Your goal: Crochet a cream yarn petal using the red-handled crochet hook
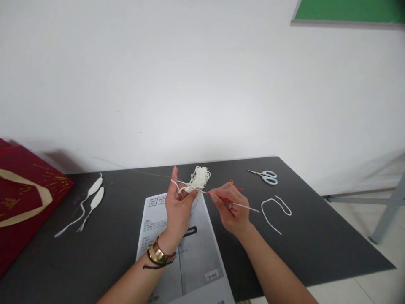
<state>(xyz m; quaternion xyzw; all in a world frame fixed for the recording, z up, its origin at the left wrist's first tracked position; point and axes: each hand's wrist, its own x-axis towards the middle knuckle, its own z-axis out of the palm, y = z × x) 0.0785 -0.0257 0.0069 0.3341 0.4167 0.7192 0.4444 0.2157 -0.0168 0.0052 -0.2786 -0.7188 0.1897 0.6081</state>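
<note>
Paper sheet (202, 261)'s on the desk (107, 261) under your L hand (179, 202), yarn bundle (200, 177) in it, hook (236, 203) in your R hand (229, 211). Scissors (262, 173) to the R, loose string (264, 215) in front; 2 knit pcs (96, 198) L, bag (25, 194) far L.

A white wall (202, 93) stands behind the black tabletop (319, 240). A green board (351, 9) with grey edging is mounted high, to my right. The pale tiled floor (373, 291) carries a grey metal support (388, 215).
</note>
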